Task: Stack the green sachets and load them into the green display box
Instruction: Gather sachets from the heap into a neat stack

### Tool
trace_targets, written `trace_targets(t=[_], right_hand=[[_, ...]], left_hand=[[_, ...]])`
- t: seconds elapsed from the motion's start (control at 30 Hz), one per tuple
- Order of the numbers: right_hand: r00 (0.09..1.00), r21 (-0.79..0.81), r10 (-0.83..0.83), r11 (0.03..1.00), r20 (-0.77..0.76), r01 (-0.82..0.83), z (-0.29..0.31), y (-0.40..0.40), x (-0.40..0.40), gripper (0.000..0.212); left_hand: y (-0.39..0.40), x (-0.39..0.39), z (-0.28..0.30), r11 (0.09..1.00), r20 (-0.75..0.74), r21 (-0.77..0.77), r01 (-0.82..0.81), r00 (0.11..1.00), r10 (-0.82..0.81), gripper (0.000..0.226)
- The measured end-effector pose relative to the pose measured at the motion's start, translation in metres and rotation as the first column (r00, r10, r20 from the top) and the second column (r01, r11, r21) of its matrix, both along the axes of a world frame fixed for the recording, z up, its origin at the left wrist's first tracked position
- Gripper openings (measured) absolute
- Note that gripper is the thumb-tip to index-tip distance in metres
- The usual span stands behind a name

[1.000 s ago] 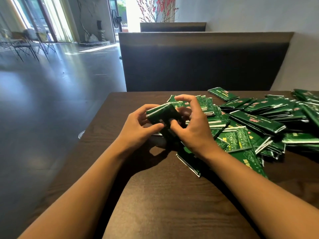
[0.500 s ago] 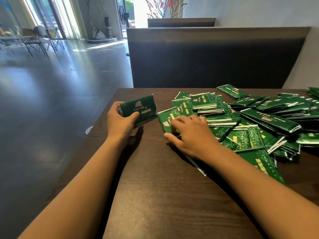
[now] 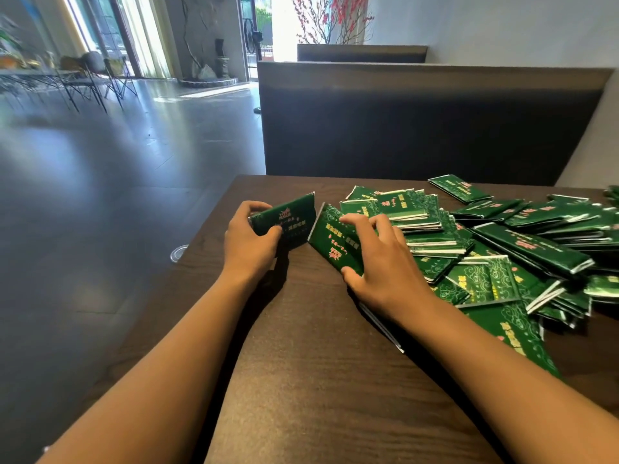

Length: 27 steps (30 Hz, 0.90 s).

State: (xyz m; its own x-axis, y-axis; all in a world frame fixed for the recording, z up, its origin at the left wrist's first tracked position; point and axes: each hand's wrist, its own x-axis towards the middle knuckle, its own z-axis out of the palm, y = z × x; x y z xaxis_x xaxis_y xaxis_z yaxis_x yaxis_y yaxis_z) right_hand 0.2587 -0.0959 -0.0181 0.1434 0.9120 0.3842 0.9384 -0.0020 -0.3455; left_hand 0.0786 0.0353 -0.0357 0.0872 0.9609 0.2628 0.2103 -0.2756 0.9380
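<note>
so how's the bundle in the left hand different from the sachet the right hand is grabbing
The bundle stands on its long edge on the table, gripped by the left hand; the sachet lies tilted at the edge of the loose pile, pinched by the right hand. The bundle is apart from the pile; the sachet leans on it. Both are green with pink and yellow print.
</note>
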Motion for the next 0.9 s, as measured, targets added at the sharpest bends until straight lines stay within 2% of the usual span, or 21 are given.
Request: trace_targets(t=[0.1, 0.2, 0.3, 0.4, 0.5, 0.63, 0.67, 0.73, 0.8, 0.9], right_hand=[[0.993, 0.182, 0.022, 0.983, -0.117, -0.001, 0.001, -0.001, 0.0, 0.06], [0.97, 0.38, 0.027, 0.922, -0.242, 0.069, 0.007, -0.002, 0.003, 0.042], [0.975, 0.525, 0.043, 0.847, -0.22, 0.081, 0.011, -0.004, 0.008, 0.04], [0.983, 0.604, 0.036, 0.793, -0.179, 0.081, 0.015, -0.008, 0.005, 0.045], [0.984, 0.558, 0.082, 0.83, -0.16, 0.022, 0.012, -0.007, 0.004, 0.043], [0.986, 0.301, 0.153, 0.945, -0.059, -0.129, 0.001, -0.001, 0.008, 0.039], [0.984, 0.238, 0.171, 0.959, -0.052, -0.154, 0.0, 0.0, 0.008, 0.039], [0.981, 0.139, 0.192, 0.972, -0.014, -0.189, -0.001, 0.002, 0.009, 0.039], [0.98, 0.072, 0.183, 0.979, 0.078, -0.189, -0.002, 0.003, 0.009, 0.046], [0.983, 0.048, 0.157, 0.986, 0.097, -0.162, -0.003, 0.002, 0.006, 0.067]], left_hand=[[-0.002, 0.0, 0.002, 1.0, 0.015, 0.003, -0.004, 1.0, 0.004, 0.031], [-0.004, 0.0, 0.005, 0.993, 0.142, -0.109, 0.035, 0.99, -0.019, 0.036], [-0.009, 0.002, 0.01, 0.964, 0.265, -0.224, 0.14, 0.961, -0.078, 0.044], [-0.013, 0.004, 0.015, 0.957, 0.2, -0.177, 0.231, 0.96, -0.194, 0.054], [-0.017, 0.006, 0.02, 0.927, 0.159, -0.201, 0.318, 0.944, -0.289, 0.049], [-0.023, 0.008, 0.024, 0.847, 0.28, -0.283, 0.451, 0.883, -0.376, 0.025], [-0.022, 0.007, 0.023, 0.832, 0.291, -0.276, 0.481, 0.867, -0.404, 0.026], [-0.022, 0.005, 0.02, 0.822, 0.268, -0.244, 0.515, 0.85, -0.453, 0.047], [-0.023, 0.005, 0.016, 0.873, 0.215, -0.173, 0.456, 0.882, -0.418, 0.06], [-0.02, 0.005, 0.014, 0.96, 0.194, -0.032, 0.278, 0.944, -0.267, 0.056]])
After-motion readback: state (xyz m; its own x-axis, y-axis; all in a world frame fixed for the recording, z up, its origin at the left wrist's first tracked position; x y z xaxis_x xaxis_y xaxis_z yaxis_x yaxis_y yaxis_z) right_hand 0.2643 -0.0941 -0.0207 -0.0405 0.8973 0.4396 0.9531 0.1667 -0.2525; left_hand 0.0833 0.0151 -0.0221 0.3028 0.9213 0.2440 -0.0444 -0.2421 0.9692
